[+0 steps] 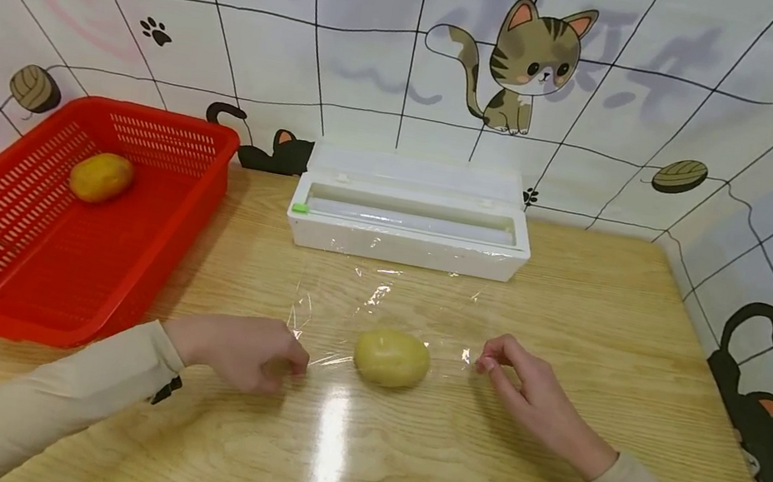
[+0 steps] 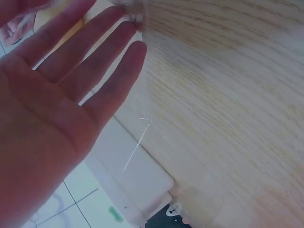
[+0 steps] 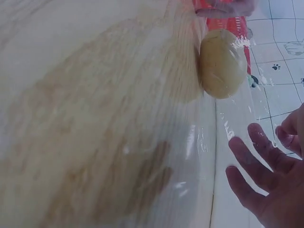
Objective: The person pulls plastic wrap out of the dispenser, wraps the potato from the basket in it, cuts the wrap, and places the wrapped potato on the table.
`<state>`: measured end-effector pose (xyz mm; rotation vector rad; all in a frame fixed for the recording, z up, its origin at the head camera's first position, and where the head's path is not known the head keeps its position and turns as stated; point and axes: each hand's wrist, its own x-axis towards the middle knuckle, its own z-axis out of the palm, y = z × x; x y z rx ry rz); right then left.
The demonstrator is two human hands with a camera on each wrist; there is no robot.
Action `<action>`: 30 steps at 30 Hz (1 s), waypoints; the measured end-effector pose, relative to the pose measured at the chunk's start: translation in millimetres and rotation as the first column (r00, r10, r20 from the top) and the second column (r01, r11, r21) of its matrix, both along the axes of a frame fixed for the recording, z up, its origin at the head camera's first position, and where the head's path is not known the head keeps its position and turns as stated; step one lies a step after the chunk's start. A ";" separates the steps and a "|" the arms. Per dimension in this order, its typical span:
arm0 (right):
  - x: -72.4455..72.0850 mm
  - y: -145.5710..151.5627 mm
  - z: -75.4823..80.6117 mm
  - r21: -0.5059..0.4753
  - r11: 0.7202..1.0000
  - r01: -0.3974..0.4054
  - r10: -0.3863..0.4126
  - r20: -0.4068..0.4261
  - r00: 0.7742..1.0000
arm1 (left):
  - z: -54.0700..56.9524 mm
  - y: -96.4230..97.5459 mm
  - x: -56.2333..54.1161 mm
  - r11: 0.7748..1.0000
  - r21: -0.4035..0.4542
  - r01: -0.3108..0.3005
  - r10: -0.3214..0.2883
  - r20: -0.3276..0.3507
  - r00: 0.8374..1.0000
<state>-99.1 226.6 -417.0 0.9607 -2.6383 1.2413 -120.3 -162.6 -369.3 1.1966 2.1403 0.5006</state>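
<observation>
A peeled-looking yellow potato [image 1: 391,358] lies on the table between the two hands. Clear plastic film [image 1: 378,294] stretches from the white film dispenser [image 1: 407,246] toward the potato; whether it passes over or under the potato I cannot tell. At the potato's left, my left hand [image 1: 246,352] pinches the film's near left corner with thumb and forefinger, its other fingers fairly straight in the left wrist view. On the other side, my right hand [image 1: 536,395] pinches the near right corner between thumb and forefinger, the remaining fingers spread loosely in the right wrist view.
A red plastic basket [image 1: 146,270] stands at the left, holding another yellow potato [image 1: 101,177]. The dispenser's lid [image 1: 416,171] is raised against the cat-patterned wall covering [image 1: 368,69]. Wooden tabletop [image 1: 611,310] extends around the hands.
</observation>
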 end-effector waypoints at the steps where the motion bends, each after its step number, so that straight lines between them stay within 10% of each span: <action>1: 0.4 0.6 -0.8 -0.001 1.000 0.000 0.000 0.011 1.000 | 0.5 -0.6 -0.7 1.000 0.004 -0.003 0.003 0.014 1.000; 15: 5.9 -4.2 -5.2 -0.083 0.995 0.058 -0.046 0.142 0.989 | -5.5 -13.8 -5.6 0.990 0.123 -0.073 0.044 0.226 0.973; 23: 5.4 -8.4 -4.4 -0.051 0.985 0.164 -0.148 0.226 0.963 | -12.9 -12.7 -14.7 0.970 0.201 -0.138 0.098 0.196 0.976; 30: 1.8 -12.1 -4.7 0.075 0.974 0.212 -0.223 0.234 0.946 | -16.9 -9.6 -18.5 0.928 0.208 -0.309 0.227 0.340 0.912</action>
